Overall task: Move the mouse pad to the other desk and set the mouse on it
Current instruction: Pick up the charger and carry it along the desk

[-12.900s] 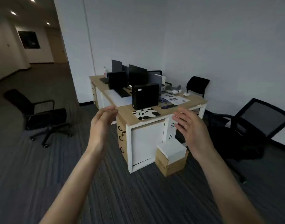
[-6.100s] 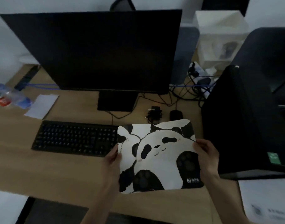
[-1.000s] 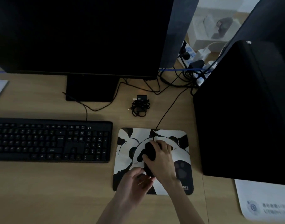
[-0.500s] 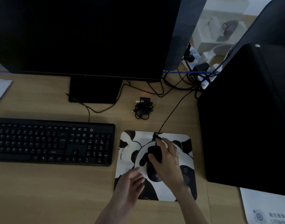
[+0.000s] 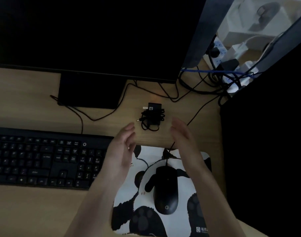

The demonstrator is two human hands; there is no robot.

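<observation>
Mouse pad (image 5: 165,194) w/ panda print lies flat on the worktop (image 5: 26,211), just right of the keyboard (image 5: 43,159), beside the black PC case (image 5: 269,151). Mouse (image 5: 166,190) sits on the pad's middle, cable running up toward the plugs. Both hands raised above the pad's far edge, palms facing each other: left hand (image 5: 120,156) and right hand (image 5: 184,142) w/ fingers spread loose, holding nothing, not touching mouse. Small adapter (image 5: 152,117) w/ coiled cord lies btwn the fingertips' line and the monitor (image 5: 95,36).

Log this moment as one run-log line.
stage: placement done | mouse: resting on mouse pad | left hand: open, empty | right hand: open, empty | both hands above desk
</observation>
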